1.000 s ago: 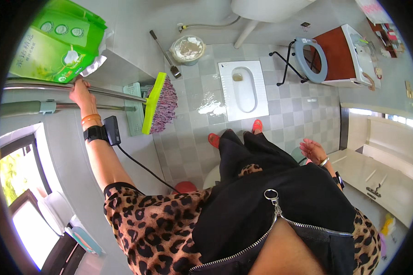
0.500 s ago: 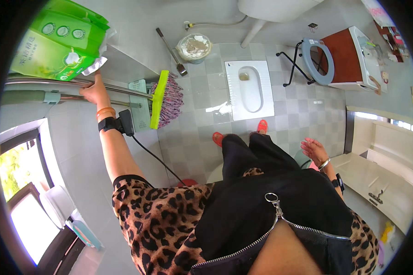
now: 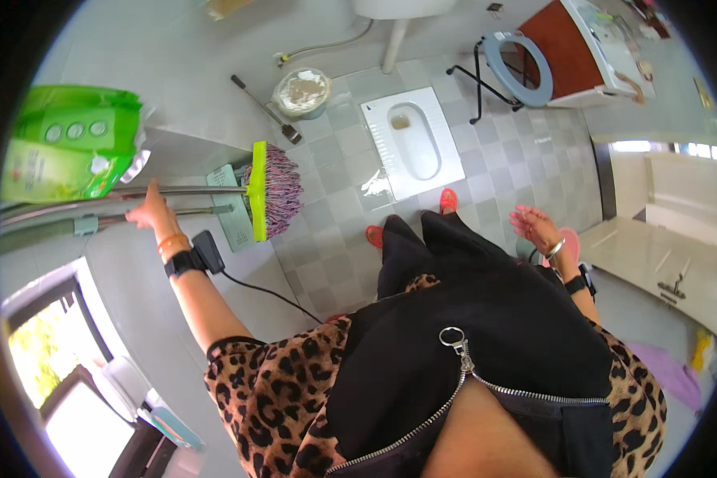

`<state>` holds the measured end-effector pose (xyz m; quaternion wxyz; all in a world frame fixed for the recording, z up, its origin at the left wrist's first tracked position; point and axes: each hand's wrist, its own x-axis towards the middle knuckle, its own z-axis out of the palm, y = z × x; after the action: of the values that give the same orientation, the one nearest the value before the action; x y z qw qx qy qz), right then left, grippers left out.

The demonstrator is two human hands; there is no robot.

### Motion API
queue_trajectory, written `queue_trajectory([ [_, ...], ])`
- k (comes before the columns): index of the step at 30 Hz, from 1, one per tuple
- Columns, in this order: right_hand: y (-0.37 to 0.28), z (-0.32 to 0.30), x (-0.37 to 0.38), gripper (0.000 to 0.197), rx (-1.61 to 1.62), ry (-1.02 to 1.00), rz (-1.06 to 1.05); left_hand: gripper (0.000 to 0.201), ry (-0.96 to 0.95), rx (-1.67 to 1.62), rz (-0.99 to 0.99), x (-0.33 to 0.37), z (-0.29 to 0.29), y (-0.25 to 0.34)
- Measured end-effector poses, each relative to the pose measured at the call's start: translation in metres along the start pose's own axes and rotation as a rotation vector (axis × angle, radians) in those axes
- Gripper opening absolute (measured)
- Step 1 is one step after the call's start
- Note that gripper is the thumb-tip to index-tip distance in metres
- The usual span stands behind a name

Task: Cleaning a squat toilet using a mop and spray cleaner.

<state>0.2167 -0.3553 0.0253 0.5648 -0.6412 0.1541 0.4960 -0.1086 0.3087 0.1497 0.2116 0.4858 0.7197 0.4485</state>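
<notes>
My left hand [image 3: 154, 212] is stretched out to the left wall with its fingers apart. One raised finger or thumb overlaps the metal handle of a mop [image 3: 276, 193], and the other fingers point left by a second, lower pole [image 3: 193, 212]. The mop has a yellow-green head bar and purple-white strands, and it leans there with its head near the floor. Just above the hand sits a green plastic pack [image 3: 76, 143]. My right hand [image 3: 536, 229] hangs in the air at the right, open and loosely curled, holding nothing.
A white squat toilet [image 3: 434, 165] is set in the grey tiled floor ahead. A filled waste bin [image 3: 303, 92] and a long-handled dark tool [image 3: 269, 111] are at the far wall. A grey-blue toilet-seat chair [image 3: 543, 86] stands far right, a cream cabinet [image 3: 637, 251] at right.
My left hand has come down a little from the green pack, and its fingers are spread wider by the poles. The view has shifted and turned slightly. My right hand stays open.
</notes>
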Motion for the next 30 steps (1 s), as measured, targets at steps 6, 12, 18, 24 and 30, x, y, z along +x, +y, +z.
queue_trajectory([
  [6,0.002,-0.005,-0.008,0.028,0.065,0.077,-0.009,0.086,-0.205,-0.145,-0.04,-0.048,-0.005,-0.046],
  [12,0.019,-0.028,-0.019,0.025,0.15,0.121,-0.006,0.071,-0.598,-0.236,-0.107,-0.147,0.007,-0.077],
  [18,0.028,-0.043,-0.023,0.023,0.229,0.083,0.012,0.054,-0.959,-0.212,-0.227,-0.256,0.015,-0.091],
  [24,0.033,-0.087,0.013,0.024,0.231,0.03,0.027,0.048,-1.071,-0.117,-0.257,-0.343,0.012,-0.08],
  [30,-0.005,-0.131,0.047,0.026,0.277,0.031,-0.071,0.04,-1.03,-0.065,-0.267,-0.391,0.003,-0.073],
])
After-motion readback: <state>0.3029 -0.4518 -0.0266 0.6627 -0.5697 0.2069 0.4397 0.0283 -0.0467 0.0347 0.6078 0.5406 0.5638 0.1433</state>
